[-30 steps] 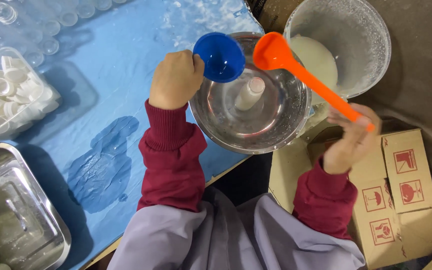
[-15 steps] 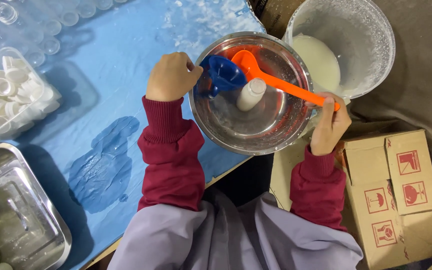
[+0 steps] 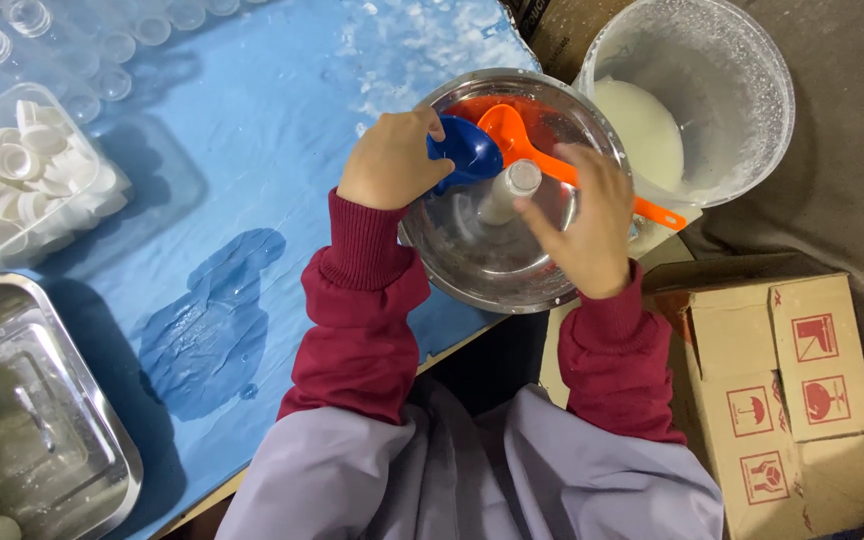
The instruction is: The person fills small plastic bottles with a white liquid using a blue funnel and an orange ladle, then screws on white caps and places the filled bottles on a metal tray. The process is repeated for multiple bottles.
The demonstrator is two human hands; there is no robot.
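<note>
A steel bowl (image 3: 492,300) with a reddish film on its far wall sits at the edge of the blue table. My left hand (image 3: 389,160) holds a blue funnel (image 3: 467,155) inside the bowl. A small white bottle (image 3: 507,190) stands upright in the middle of the bowl, just beside the funnel. An orange ladle (image 3: 507,130) lies in the bowl with its handle (image 3: 657,212) sticking out over the right rim. My right hand (image 3: 582,225) hovers over the bowl with fingers spread, its fingertips at the bottle's top; it holds nothing.
A clear bucket (image 3: 742,90) of white liquid stands right of the bowl. A cardboard box (image 3: 802,400) sits lower right. On the table are a wet patch (image 3: 212,320), a clear tub of white caps (image 3: 22,180), a steel tray (image 3: 52,420) and several clear cups (image 3: 52,30).
The orange ladle went from above the bucket into the bowl, and my right hand let go of it and reached to the bottle. The blue funnel came down into the bowl.
</note>
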